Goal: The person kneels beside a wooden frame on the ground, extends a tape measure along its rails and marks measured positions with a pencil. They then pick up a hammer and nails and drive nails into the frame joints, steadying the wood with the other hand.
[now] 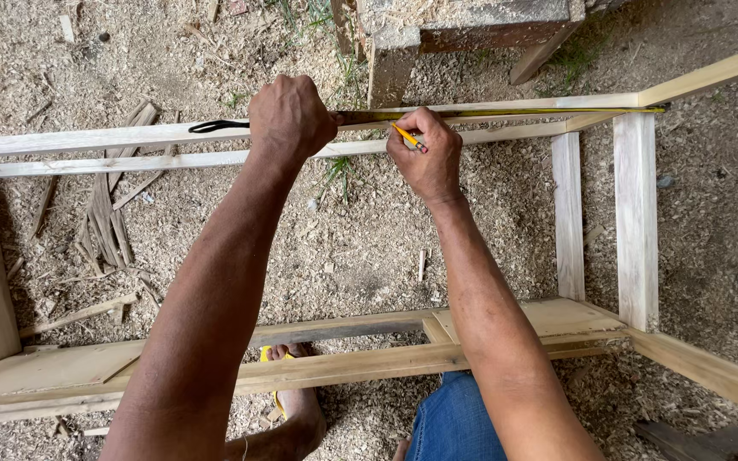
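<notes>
While the left hand (290, 115) presses a fist over the tape measure (506, 111) on the far rail (130, 137), the right hand (424, 154) pinches a yellow pencil (407, 137) beside it; a slipping tape would likely misplace the mark.

Bare forearms, no sleeves; blue denim (454, 418) on leg; yellow flip-flop (268, 357) on bare foot (296, 410).

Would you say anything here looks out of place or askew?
Nothing stands out. The left hand pins the tape measure flat along the wooden frame's top rail, while the right hand holds a yellow pencil to it. Sawdust and wood scraps litter the ground.
</notes>
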